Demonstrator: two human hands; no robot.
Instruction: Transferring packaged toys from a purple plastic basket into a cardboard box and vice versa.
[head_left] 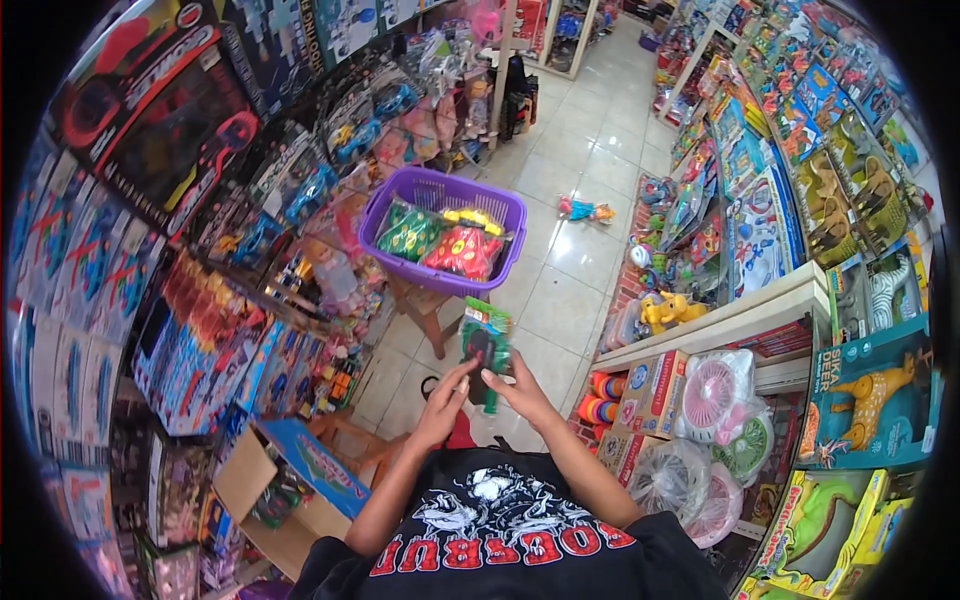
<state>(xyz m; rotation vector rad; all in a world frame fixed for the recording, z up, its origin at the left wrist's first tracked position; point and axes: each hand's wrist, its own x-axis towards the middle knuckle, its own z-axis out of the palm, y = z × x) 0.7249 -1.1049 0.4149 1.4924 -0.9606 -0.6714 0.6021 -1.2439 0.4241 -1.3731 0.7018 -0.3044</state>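
In front of my body I hold a green packaged toy [488, 322] with a dark part at its middle. My left hand [445, 403] is closed at its left edge, fingertips against the dark part. On the other side, my right hand [519, 387] grips the package with thumb and fingers; exactly how the fingers lie behind it is hidden. Just beyond it, a purple plastic basket [440, 280] stands on a wooden stool [430, 320]. Inside are a green bagged toy [410, 235], a red bagged toy [462, 254] and a yellow item [472, 218].
Packed toy shelves line both sides of the tiled aisle [560, 270]. A small colourful toy [586, 210] lies on the floor. An opened cardboard box [300, 500] sits at lower left. At right are cartons [650, 395] and bagged fans [712, 395].
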